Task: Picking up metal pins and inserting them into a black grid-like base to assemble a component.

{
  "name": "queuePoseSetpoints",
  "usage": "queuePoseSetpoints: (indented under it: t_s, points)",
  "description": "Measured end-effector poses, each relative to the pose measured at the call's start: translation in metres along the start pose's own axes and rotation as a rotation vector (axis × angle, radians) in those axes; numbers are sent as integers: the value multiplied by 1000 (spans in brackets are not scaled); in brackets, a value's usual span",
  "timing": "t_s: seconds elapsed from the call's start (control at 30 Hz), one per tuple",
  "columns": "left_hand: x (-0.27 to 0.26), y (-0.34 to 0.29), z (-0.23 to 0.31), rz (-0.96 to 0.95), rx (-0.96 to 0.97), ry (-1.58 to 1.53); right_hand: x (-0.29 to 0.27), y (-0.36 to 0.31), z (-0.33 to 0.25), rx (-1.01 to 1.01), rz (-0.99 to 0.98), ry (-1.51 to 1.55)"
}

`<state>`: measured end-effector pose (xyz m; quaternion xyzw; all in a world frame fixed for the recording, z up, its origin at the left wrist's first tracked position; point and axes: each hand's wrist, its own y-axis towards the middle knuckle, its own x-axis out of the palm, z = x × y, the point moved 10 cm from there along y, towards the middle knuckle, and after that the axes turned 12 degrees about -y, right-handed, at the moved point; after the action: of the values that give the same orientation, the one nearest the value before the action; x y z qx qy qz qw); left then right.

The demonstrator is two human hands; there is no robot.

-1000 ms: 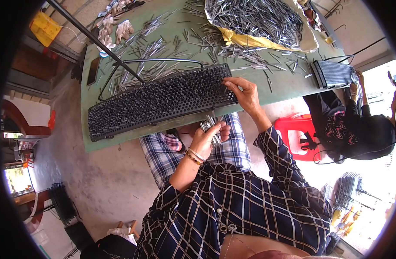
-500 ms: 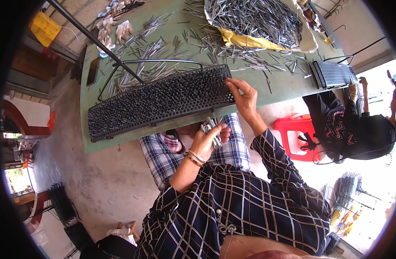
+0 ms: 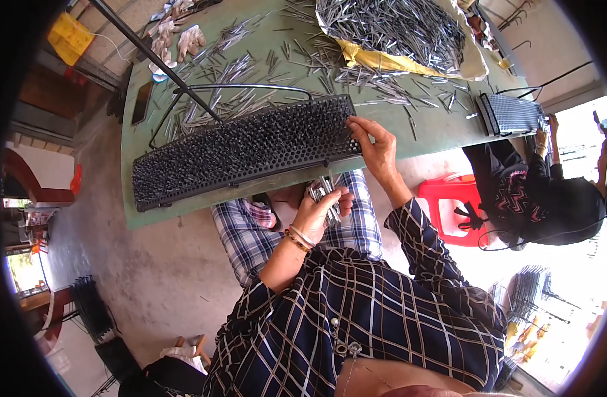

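Observation:
A long black perforated rack (image 3: pixel 250 147) lies tilted along the near edge of the table, most of its holes filled with thin dark metal rods. Over my lap, my left hand (image 3: pixel 313 217) is closed around a bundle of silvery metal rods (image 3: pixel 325 190), just below the rack's front edge. My right hand (image 3: pixel 379 147) reaches to the rack's right end, thumb and fingers pinched together at the holes there. Whatever sits between those fingertips is too small to make out. Some bare holes show along the rack's front and right side.
Loose rods lie scattered on the green table (image 3: pixel 442 126) behind the rack. A yellow-edged sack (image 3: pixel 409 40) holds a large heap of them. Work gloves (image 3: pixel 191 41) and a phone (image 3: pixel 142 102) lie at left. Rightward, a co-worker (image 3: pixel 548 198) handles another rack (image 3: pixel 513 114) near a red stool (image 3: pixel 442 205).
My right hand stays at the rack's right end, its fingers shifted slightly. The left hand keeps its bundle of rods nearly still. The whole view has moved a little.

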<state>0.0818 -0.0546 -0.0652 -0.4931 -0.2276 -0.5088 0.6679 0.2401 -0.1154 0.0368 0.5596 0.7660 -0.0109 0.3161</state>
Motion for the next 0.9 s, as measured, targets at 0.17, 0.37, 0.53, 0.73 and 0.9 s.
queuePoseSetpoints:
  t_s: [0.17, 0.37, 0.53, 0.73, 0.9]
  points:
    - [1, 0, -1, -4, 5, -6, 5, -3, 10, 70, 14, 104]
    - [-2, -2, -2, -32, -17, 31, -1, -4, -2, -52, -2, -140]
    - [-1, 0, 0, 0, 11, 6, 6, -5, -24, -288, -63, -325]
    - [3, -2, 0, 2, 4, 8, 19, -10, -38, -458, -118, -422]
    - [6, -4, 3, -35, 5, 19, 18, -12, -43, -474, -114, -539]
